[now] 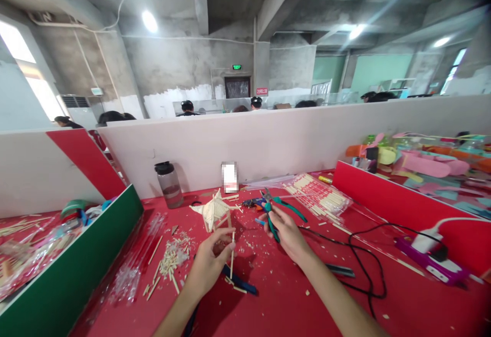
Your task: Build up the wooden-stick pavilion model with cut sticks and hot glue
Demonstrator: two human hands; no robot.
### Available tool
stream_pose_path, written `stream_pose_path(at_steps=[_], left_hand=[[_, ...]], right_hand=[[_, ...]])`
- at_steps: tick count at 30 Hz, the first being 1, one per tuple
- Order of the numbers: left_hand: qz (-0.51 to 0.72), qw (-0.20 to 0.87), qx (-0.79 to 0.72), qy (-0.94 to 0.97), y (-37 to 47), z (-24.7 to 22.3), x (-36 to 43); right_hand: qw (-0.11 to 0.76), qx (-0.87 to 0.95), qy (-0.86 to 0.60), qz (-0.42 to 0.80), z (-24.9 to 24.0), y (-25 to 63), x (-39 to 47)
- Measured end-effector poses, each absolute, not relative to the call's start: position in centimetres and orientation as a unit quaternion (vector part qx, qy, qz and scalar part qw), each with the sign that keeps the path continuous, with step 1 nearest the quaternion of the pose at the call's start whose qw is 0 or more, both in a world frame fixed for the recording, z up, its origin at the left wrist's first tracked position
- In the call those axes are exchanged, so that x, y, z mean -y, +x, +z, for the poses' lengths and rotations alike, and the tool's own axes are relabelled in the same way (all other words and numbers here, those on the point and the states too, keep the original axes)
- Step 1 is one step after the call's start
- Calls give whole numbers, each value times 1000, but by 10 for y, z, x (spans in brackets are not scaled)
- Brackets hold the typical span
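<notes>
Nearest, on the red tabletop (276, 304), a dark blue handle (245, 285) lies below and between the two hands. The left hand (210, 259) pinches a thin wooden stick (231, 263) upright between thumb and fingers, while the right hand (287, 233) grips green-handled pliers (273, 224), their head pointing away from the person. Left of the left hand lies a heap of stick cuttings (172, 259); to the right, a black cable (378, 263) loops toward a purple power strip (433, 261). Just beyond the left hand stands the star-shaped stick model (214, 211), its points spread outward. Farther back, a bundle of sticks (318, 196) lies at right and a dark-lidded bottle (169, 186) stands at left, before a long white partition (287, 140).
</notes>
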State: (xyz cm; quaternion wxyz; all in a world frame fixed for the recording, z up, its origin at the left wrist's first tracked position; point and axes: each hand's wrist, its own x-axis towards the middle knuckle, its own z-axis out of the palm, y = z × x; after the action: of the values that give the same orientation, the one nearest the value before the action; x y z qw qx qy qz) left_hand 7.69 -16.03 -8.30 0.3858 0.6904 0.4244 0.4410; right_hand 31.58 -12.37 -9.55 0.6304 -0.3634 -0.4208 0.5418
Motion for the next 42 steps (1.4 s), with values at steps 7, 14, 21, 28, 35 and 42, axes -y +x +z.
stream_pose_path(at_steps=[7, 14, 21, 28, 35, 42], left_hand=[[434, 383, -421, 698, 75, -90, 157], [427, 370, -422, 709, 73, -91, 156], [444, 405, -412, 685, 76, -91, 159], [447, 383, -423, 689, 76, -89, 157], [444, 374, -427, 693, 75, -83, 158], [459, 381, -431, 677, 76, -82, 158]], right_hand=[[670, 440, -340, 491, -88, 316, 132], [629, 516, -287, 506, -90, 304, 144], [639, 455, -238, 572, -74, 312, 151], [598, 430, -230, 636, -77, 313, 147], [561, 395, -208, 696, -75, 315, 145], [457, 490, -261, 694, -80, 314, 153]])
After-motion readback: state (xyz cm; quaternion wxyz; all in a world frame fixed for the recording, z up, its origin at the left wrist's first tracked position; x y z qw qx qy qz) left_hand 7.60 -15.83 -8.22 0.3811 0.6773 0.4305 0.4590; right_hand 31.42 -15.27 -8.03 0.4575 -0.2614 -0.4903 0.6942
